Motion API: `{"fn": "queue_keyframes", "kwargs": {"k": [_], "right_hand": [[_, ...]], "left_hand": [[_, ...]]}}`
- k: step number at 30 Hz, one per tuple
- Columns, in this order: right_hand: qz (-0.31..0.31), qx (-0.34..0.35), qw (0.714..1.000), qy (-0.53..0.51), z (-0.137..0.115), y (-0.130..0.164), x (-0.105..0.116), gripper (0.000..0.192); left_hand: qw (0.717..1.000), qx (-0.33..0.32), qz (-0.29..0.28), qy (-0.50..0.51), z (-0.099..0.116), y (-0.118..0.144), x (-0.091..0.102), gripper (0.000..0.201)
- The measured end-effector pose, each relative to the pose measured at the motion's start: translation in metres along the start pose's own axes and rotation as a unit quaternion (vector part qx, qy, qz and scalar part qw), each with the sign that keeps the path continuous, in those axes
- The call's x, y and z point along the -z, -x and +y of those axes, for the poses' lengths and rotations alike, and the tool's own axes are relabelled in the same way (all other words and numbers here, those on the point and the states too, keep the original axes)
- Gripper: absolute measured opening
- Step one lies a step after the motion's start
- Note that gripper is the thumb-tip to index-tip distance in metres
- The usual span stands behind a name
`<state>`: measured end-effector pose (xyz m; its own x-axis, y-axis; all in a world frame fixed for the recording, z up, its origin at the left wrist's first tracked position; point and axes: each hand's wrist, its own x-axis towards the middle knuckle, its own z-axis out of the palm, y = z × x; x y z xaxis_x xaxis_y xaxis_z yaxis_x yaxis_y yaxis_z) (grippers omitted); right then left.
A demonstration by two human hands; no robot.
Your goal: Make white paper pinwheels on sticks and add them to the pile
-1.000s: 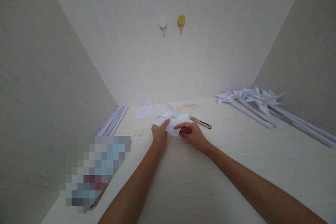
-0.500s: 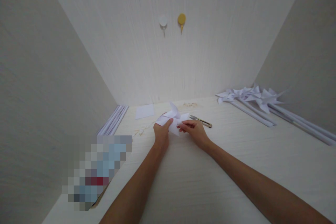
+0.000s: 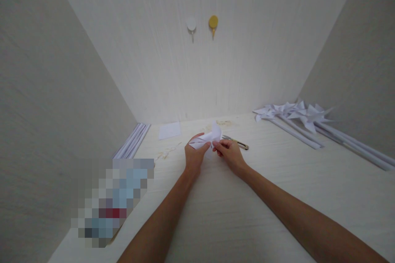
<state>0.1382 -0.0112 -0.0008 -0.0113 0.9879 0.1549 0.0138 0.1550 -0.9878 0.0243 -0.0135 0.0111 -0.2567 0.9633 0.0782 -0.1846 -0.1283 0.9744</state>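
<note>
Paper (image 3: 207, 139) lifted, both hands (image 3: 212, 153) pinching, cutter (image 3: 237, 143) behind

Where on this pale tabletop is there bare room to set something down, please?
The broad stretch of pale tabletop nearest the camera, between the forearms and the white paper pinwheels on the right, is bare. It is crowded near both hands, round the folded white paper, yellow-handled cutter and flat white sheet.
</note>
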Motion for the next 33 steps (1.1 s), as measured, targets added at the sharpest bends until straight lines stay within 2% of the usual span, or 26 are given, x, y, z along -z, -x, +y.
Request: {"fn": "queue_keyframes", "kwargs": {"k": [12, 20, 27, 33], "right_hand": [[0.005, -0.005, 1.000, 0.009, -0.0026, 0.0001, -0.0001, 0.030], [0.012, -0.004, 1.000, 0.012, -0.0033, 0.0008, 0.0012, 0.031], [0.009, 0.002, 1.000, 0.012, -0.0013, -0.0002, 0.0000, 0.029], [-0.018, 0.004, 0.999, 0.027, -0.0027, -0.0003, -0.0013, 0.025]], "left_hand": [[1.000, 0.000, -0.005, 0.003, -0.0037, -0.0017, -0.0009, 0.028], [1.000, -0.008, -0.010, 0.001, -0.0012, -0.0002, -0.0005, 0.031], [0.999, -0.021, 0.021, -0.025, 0.0008, 0.0012, -0.0019, 0.032], [0.998, -0.024, 0.055, -0.031, -0.0028, -0.0046, 0.0011, 0.035]]}}
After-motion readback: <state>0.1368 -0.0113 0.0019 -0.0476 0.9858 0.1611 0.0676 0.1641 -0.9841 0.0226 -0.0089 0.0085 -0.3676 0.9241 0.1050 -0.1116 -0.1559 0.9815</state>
